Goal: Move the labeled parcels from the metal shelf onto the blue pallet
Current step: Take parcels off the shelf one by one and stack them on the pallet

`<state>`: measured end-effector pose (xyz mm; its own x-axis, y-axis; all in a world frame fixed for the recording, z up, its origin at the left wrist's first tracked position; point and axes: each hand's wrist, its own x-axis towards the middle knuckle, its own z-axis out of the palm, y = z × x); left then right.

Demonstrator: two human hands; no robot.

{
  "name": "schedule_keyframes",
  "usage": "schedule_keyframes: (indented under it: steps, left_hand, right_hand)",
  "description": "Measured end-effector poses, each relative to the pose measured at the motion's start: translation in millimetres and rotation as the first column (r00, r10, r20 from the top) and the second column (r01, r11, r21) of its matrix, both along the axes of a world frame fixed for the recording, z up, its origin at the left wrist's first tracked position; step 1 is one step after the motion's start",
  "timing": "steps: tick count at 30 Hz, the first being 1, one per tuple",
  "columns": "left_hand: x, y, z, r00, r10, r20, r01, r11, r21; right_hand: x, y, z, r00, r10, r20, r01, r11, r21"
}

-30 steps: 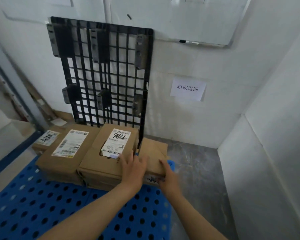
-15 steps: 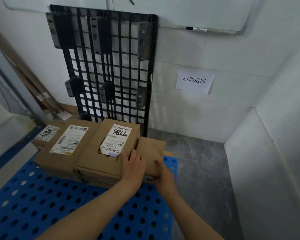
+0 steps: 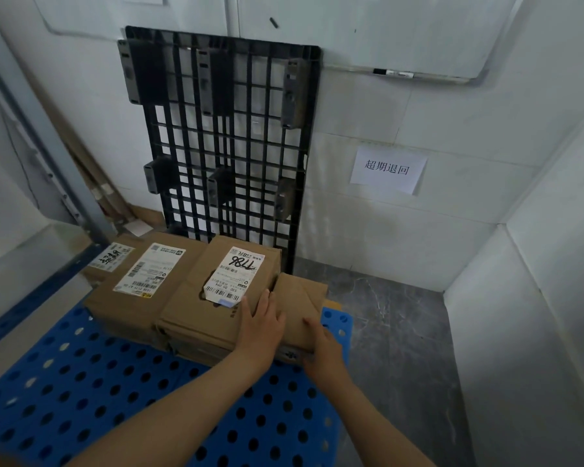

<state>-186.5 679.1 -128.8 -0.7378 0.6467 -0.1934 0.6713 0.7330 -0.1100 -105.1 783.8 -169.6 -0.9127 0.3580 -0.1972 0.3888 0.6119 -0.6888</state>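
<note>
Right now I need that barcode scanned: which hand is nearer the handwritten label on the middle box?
Left. The left hand lies flat on that box, fingertips nearly touching the label. The right hand is farther right, holding the near edge of the smaller parcel.

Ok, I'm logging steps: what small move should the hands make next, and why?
Probably let go: the small parcel already rests on the blue pallet beside the labeled box, left hand flat on top, right hand holding its front corner.
</note>
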Motion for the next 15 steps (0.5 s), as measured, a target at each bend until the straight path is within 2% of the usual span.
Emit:
schedule_keyframes:
  steps: [3, 5, 8, 11, 15]
  left_hand:
    - [3.2, -3.8, 11.1, 0.999, 0.009, 0.038, -0.012, 0.995, 0.094]
    - [6.1, -10.5, 19.9, 0.998, 0.018, 0.058, -0.032, 0.971, 0.237]
    - [5.7, -23.4, 34.6, 0.993, 0.059, 0.104, -0.098, 0.897, 0.432]
    - [3.1, -45.3, 48.0, 0.989, 0.126, 0.083, -0.150, 0.876, 0.457]
    - [4.7, -88.7, 61.5, 0.957, 0.282, 0.070, -0.284, 0.853, 0.438]
  right_hand:
    - [2.4, 0.9, 23.0, 0.997, 0.062, 0.052, -0.069, 0.987, 0.144]
    - [0.1, 1.3, 39.1, 0.992, 0.120, 0.026, -0.123, 0.966, 0.229]
    - [-7.1, -2.7, 71.0, 0.979, 0.197, 0.046, -0.202, 0.949, 0.243]
    - [-17.0, -14.7, 93.2, 0.967, 0.251, 0.044, -0.254, 0.934, 0.251]
    - [-30.2, -39.0, 109.7, 0.945, 0.325, -0.027, -0.282, 0.856, 0.433]
